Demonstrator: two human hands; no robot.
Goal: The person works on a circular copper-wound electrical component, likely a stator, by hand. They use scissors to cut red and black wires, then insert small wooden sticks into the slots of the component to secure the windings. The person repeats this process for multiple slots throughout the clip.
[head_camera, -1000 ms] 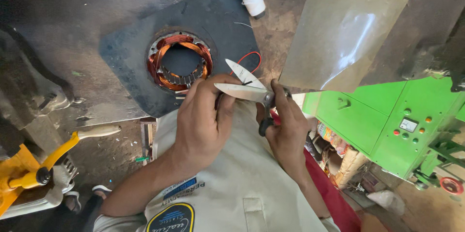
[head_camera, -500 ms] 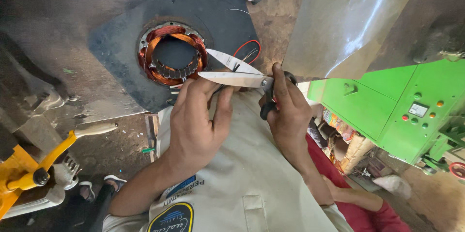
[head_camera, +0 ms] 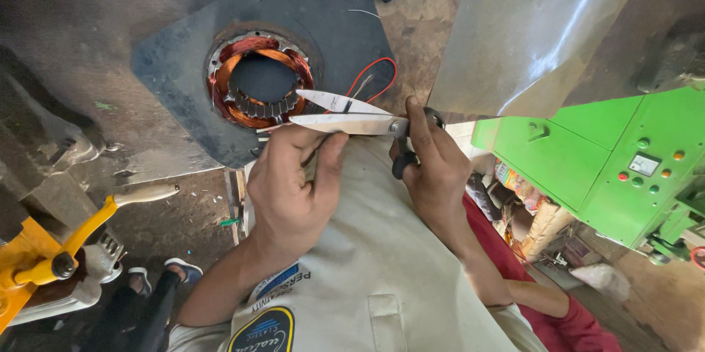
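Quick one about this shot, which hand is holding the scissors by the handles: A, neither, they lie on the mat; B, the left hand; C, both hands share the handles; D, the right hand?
D: the right hand has its fingers through the dark handles of the scissors, whose blades stand open, while the left hand is only up by the blade tips.

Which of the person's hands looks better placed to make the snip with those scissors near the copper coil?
Likely the right hand: its fingers are on the handles of the scissors, whose blades stand open beside the copper-wound stator. The left hand only pinches something small under the blades.
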